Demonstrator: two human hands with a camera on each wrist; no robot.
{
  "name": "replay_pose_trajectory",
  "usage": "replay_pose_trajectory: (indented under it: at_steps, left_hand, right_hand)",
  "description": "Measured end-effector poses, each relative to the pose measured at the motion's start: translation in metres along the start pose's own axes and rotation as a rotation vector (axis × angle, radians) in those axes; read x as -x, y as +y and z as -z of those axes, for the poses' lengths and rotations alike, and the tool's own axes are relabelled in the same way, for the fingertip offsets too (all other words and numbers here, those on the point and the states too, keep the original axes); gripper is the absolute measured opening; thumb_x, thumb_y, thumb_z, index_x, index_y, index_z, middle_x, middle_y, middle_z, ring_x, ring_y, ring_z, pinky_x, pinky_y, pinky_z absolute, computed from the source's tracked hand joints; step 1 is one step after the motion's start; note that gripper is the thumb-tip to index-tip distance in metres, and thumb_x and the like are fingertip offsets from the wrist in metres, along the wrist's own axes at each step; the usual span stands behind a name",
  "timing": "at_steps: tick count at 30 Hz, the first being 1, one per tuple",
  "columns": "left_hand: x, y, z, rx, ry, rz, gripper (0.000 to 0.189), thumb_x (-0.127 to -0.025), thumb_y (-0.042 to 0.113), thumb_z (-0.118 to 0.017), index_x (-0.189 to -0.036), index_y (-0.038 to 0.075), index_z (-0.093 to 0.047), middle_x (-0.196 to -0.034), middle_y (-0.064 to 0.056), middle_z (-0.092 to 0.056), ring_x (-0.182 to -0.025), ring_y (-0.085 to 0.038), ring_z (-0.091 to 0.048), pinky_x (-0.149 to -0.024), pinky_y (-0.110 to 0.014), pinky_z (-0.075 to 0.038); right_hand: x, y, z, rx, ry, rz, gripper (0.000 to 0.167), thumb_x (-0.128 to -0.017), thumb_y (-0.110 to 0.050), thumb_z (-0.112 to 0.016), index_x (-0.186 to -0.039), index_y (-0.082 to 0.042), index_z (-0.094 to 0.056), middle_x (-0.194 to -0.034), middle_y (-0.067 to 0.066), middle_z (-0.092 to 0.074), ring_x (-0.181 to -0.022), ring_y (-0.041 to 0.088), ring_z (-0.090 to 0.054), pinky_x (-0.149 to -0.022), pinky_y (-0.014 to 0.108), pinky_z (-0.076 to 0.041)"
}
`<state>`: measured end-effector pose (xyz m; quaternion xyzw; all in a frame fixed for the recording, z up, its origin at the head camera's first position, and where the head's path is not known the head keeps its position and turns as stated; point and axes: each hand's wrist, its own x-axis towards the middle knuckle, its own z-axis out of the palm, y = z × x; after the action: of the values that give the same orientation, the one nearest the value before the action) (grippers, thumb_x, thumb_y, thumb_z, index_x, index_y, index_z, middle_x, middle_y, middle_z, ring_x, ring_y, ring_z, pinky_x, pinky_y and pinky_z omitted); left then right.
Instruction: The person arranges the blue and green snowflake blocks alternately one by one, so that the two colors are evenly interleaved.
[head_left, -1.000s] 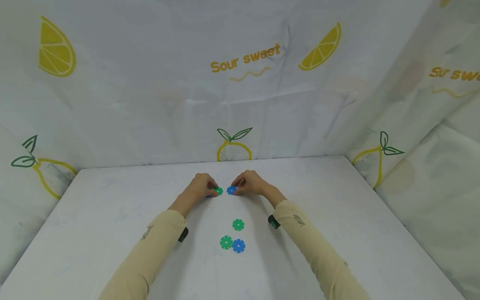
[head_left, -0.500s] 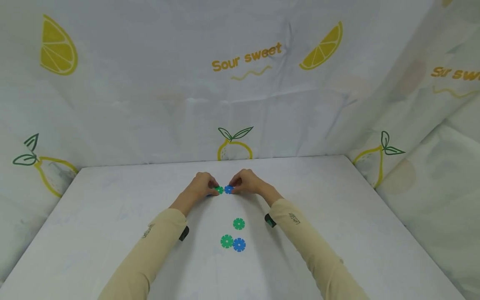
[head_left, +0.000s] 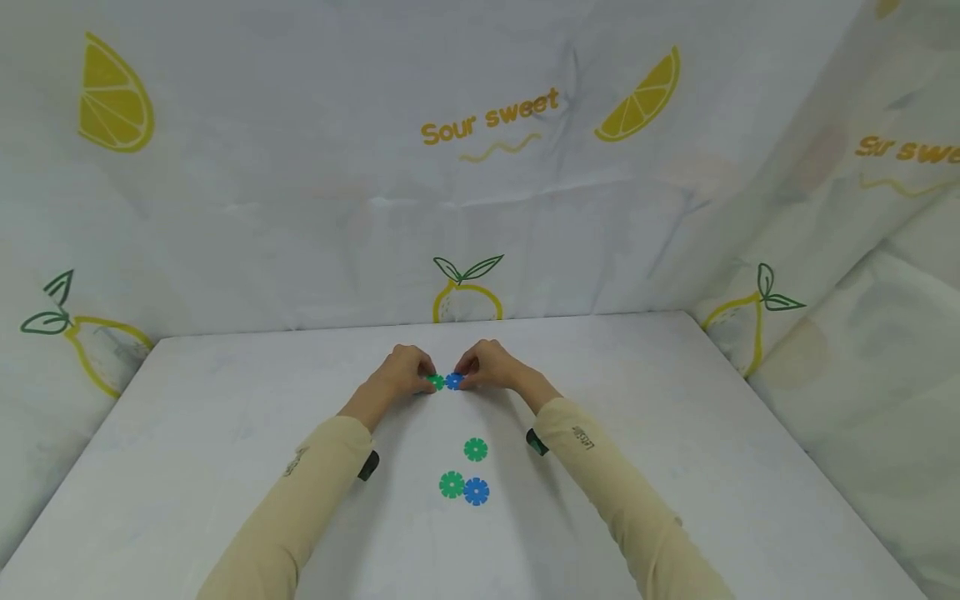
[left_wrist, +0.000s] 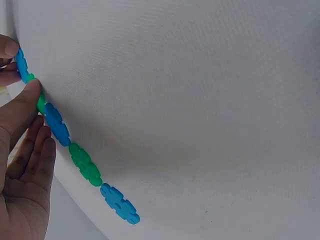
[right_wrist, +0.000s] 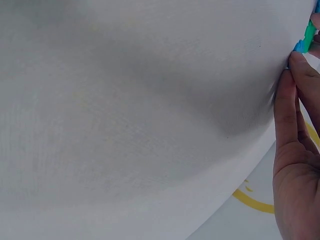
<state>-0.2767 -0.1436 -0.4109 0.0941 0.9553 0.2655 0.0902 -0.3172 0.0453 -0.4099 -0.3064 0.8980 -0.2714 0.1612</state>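
At the far middle of the white table [head_left: 187, 467], a blue-green-blue run of discs [left_wrist: 85, 164] leads right to the left hand [head_left: 396, 375], whose thumb and finger pinch a green disc [head_left: 438, 382]; touching it is a blue disc [head_left: 453, 382], clamped by the right hand [head_left: 491, 364]. Nearer lie two loose green discs [head_left: 452, 484] and a loose blue one [head_left: 476, 492].

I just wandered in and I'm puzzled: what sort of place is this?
Perhaps a small screened-off work booth: lemon-printed fabric rises behind and beside a white tabletop, where green and blue notched discs lie.
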Motion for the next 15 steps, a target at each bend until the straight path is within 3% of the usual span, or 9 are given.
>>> replay_pose_trajectory:
  at_steps: [7,15]
  left_hand:
    - [0.0011,0.0018,0.0015,-0.009,0.002,-0.023,0.021,-0.08,0.01,-0.078,-0.098,0.001,-0.073,-0.092,-0.007,-0.068,-0.087,-0.02,-0.059,-0.084,-0.036,-0.05]
    - [0.0001,0.0028,-0.0018,-0.025,-0.005,0.011,0.026,-0.08,0.011,-0.078,-0.103,0.002,-0.073,-0.096,-0.008,-0.07,-0.09,-0.02,-0.061,-0.086,-0.036,-0.051]
  right_hand:
    - [0.0005,0.0007,0.001,0.002,0.009,-0.001,0.021,-0.081,-0.007,-0.076,-0.101,-0.001,-0.073,-0.092,0.005,-0.071,-0.077,0.011,-0.059,-0.073,0.021,-0.05]
    - [0.0009,0.0008,-0.0018,-0.014,0.001,-0.037,0.019,-0.081,-0.008,-0.076,-0.099,-0.003,-0.073,-0.086,0.002,-0.069,-0.075,0.011,-0.057,-0.07,0.02,-0.048]
